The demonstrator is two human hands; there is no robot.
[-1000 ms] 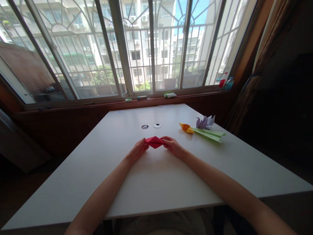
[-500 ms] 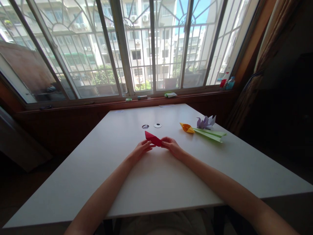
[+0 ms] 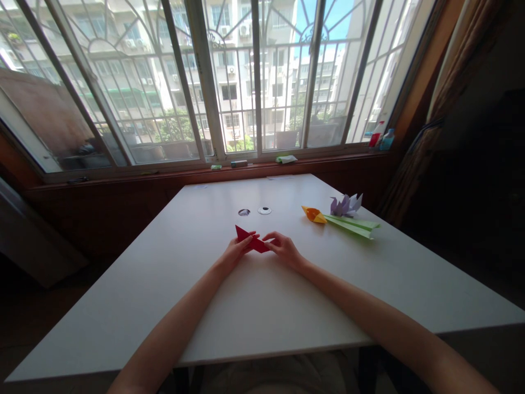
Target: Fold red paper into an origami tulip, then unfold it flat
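A folded piece of red paper (image 3: 258, 244), with one pointed corner sticking up at its left, is held over the middle of the white table (image 3: 254, 306). My left hand (image 3: 237, 248) grips its left part, thumb on the near face and fingers behind. At the paper's right end is my right hand (image 3: 285, 249), its thumb and index finger pinching the edge. The fingers behind the paper are partly hidden.
To the right lie a yellow paper boat (image 3: 315, 215), a light green folded paper plane (image 3: 355, 225) and purple folded paper figures (image 3: 345, 205). Two round discs (image 3: 264, 210) are beyond my hands. Bottles (image 3: 386, 140) stand on the windowsill.
The red paper has shifted slightly left and lower, and its angle has changed. My left thumb lies further across it, and my right index finger is more bent.
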